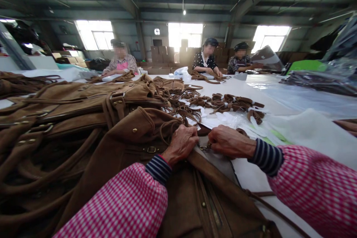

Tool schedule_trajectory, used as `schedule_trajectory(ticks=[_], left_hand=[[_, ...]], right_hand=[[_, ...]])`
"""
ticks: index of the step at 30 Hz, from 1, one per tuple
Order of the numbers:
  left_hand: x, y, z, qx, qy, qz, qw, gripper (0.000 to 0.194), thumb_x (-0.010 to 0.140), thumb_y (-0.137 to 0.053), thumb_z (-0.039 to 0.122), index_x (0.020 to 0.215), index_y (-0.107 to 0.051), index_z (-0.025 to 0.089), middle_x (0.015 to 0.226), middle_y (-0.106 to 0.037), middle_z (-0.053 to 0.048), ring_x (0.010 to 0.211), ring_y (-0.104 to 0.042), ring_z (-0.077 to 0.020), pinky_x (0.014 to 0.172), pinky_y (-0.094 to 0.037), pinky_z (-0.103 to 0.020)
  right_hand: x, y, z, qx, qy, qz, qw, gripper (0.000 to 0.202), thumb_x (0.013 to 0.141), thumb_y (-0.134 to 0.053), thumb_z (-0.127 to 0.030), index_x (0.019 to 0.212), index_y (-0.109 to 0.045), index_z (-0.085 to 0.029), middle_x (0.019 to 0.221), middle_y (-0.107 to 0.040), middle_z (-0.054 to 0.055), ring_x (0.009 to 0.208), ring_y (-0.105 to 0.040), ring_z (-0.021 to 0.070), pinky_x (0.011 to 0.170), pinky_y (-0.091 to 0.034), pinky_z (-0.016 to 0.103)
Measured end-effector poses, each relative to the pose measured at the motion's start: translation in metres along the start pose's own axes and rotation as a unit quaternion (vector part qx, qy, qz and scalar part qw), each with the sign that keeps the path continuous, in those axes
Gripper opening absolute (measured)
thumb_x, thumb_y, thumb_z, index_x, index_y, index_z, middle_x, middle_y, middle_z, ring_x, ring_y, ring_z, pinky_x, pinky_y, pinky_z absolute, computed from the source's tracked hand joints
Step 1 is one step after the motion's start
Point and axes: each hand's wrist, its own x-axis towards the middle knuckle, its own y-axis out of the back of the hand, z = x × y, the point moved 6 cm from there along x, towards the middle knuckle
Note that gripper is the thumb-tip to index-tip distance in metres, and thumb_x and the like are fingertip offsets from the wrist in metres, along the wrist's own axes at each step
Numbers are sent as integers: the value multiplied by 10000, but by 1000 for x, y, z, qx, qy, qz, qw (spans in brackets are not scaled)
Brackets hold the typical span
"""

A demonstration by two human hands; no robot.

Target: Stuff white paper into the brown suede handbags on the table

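Observation:
A large brown bag with zips and brass fittings lies in front of me, its grey lining showing at the upper edge. My left hand is closed on that edge of the bag. Just to its right, my right hand is closed beside a small metal clasp, and seems to pinch its strap end; the fingertips are partly hidden. A thin brown strap trails off at the lower right.
More brown bags are piled at the left. Coiled straps lie on the white table ahead, with plastic sheeting at the right. Three people work across the table. Wrapped goods are stacked far right.

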Motion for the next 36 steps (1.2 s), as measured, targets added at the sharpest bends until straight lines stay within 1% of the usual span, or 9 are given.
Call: schedule_trajectory(ticks=[4,8,13,25,31,36], left_hand=[[0,0,0,-3,1,-1,1000,155,828,-502,287,742,-603,208,822,-633,-61,916,-559,-245,734,-361,-332],[-1,-2,-2,-8,1,0,1000,145,821,-515,288,740,-605,210,813,-625,-58,910,-557,-242,723,-352,-332],[-1,-1,-1,-13,9,6,1000,150,823,-522,282,751,-631,208,808,-606,-59,917,-562,-244,720,-350,-333],[0,-3,-2,-3,14,2,1000,142,820,-516,281,759,-621,208,824,-593,-55,917,-556,-241,720,-342,-324],[0,-2,0,-6,17,4,1000,136,823,-519,276,755,-614,205,821,-582,-56,923,-554,-243,726,-340,-326],[0,-2,0,-13,21,3,1000,145,831,-522,280,762,-625,205,823,-570,-57,925,-554,-241,738,-345,-328]], right_hand=[[-2,3,0,7,-7,-3,1000,160,744,-564,-145,690,-714,-149,639,-631,56,545,-455,129,527,-262,271],[-6,7,2,9,-12,0,1000,158,750,-575,-152,681,-717,-152,631,-628,47,554,-467,130,537,-272,268],[-6,4,3,10,-13,-3,1000,159,748,-568,-136,689,-715,-153,631,-619,40,554,-458,128,536,-266,273],[-7,8,4,39,-7,14,999,139,741,-575,-133,609,-607,-161,539,-437,-20,521,-361,101,525,-234,257],[-5,4,5,52,-8,17,998,102,721,-578,-130,637,-629,-158,570,-479,-8,545,-401,106,536,-243,255],[-3,2,4,48,-6,14,999,107,720,-582,-136,621,-617,-157,559,-459,-8,535,-381,109,533,-233,264]])
